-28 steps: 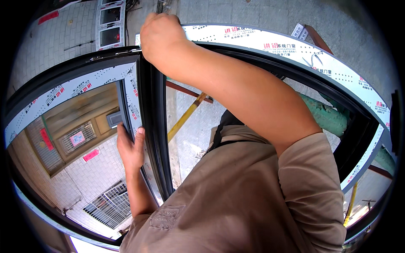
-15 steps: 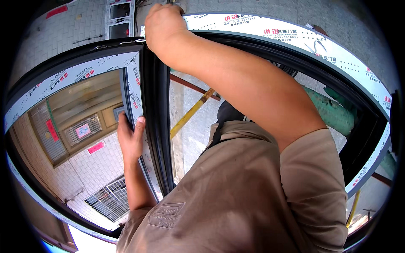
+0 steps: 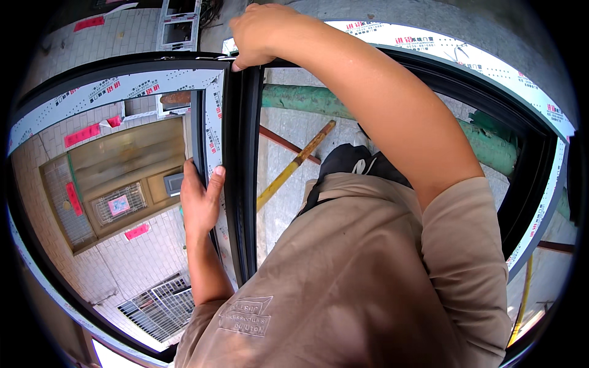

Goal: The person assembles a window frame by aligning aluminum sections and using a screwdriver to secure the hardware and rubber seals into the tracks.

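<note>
A dark window frame [image 3: 494, 92] with printed white protective film spans the view. Its left part is a glazed sash [image 3: 213, 116] with the same film. My left hand [image 3: 202, 199] is closed around the sash's right upright, thumb on the filmed face, fingers reaching behind its inner edge. At the top, my right hand [image 3: 261, 34] is closed over the frame's far rail, beside the upper end of the dark middle post [image 3: 244, 159]. Its thumb presses near that corner; most of its fingers are hidden. My right forearm crosses over the frame's right-hand opening.
Through the right opening show a green pipe [image 3: 307, 100], a yellow pole [image 3: 297, 161] and a dark shoe [image 3: 350, 162] on grey ground. Behind the sash glass are a tiled wall [image 3: 132, 264], a brown door panel [image 3: 138, 147] and a barred window [image 3: 161, 306].
The frame and both hands have shifted slightly right in view. My right hand has turned, its fingers lying less bunched. More wall shows through the sash, and more green pipe through the opening.
</note>
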`<state>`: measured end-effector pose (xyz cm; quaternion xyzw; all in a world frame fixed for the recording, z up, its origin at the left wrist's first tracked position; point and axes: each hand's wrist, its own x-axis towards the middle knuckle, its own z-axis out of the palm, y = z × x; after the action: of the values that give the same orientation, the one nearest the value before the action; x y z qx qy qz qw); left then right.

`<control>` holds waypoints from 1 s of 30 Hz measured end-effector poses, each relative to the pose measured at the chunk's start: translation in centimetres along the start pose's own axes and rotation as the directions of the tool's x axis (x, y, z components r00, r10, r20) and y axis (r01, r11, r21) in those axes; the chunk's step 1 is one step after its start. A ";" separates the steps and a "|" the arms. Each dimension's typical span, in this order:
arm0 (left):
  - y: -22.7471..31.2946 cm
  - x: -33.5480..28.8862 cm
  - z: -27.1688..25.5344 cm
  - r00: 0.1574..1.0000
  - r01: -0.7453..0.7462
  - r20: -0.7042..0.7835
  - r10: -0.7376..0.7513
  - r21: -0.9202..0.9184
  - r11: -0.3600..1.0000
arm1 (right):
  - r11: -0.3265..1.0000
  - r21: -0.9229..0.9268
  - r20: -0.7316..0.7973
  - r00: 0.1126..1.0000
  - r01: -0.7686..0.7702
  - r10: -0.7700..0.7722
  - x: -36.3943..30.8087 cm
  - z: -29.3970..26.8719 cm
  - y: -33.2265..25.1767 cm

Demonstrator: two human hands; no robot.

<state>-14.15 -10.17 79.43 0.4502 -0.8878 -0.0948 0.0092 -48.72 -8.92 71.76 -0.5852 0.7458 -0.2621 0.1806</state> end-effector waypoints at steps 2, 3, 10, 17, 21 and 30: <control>-0.1 0.1 0.2 1.000 -0.010 0.004 0.010 -0.007 1.000 | 0.992 0.058 -0.269 0.955 -0.116 0.127 0.3 0.8 0.3; 0.0 0.4 0.2 1.000 -0.024 0.008 0.024 -0.006 1.000 | 0.985 0.086 -0.444 0.879 -0.150 0.172 0.9 1.9 1.1; 0.0 1.0 -0.1 0.998 -0.059 0.023 0.060 -0.008 0.998 | 0.914 0.365 -0.801 0.560 0.177 0.212 -5.8 0.3 1.2; 1.0 2.9 -0.4 0.994 -0.091 0.055 0.096 -0.086 0.992 | 0.884 0.440 -0.856 0.372 0.162 0.358 -11.8 3.2 -0.2; 1.6 3.4 -0.5 0.987 -0.141 0.050 0.152 -0.168 0.976 | 0.829 0.497 -0.838 0.390 0.257 0.381 -14.2 4.9 -1.7; 3.2 3.6 -1.7 0.824 -0.479 -0.253 0.507 0.165 0.862 | 0.810 0.543 -0.794 0.448 0.221 0.410 -17.8 7.3 -3.1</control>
<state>-18.68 -11.45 81.41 0.2142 -0.9663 0.0195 0.1413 -37.65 6.48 67.12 -0.2297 0.6432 -0.7285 -0.0531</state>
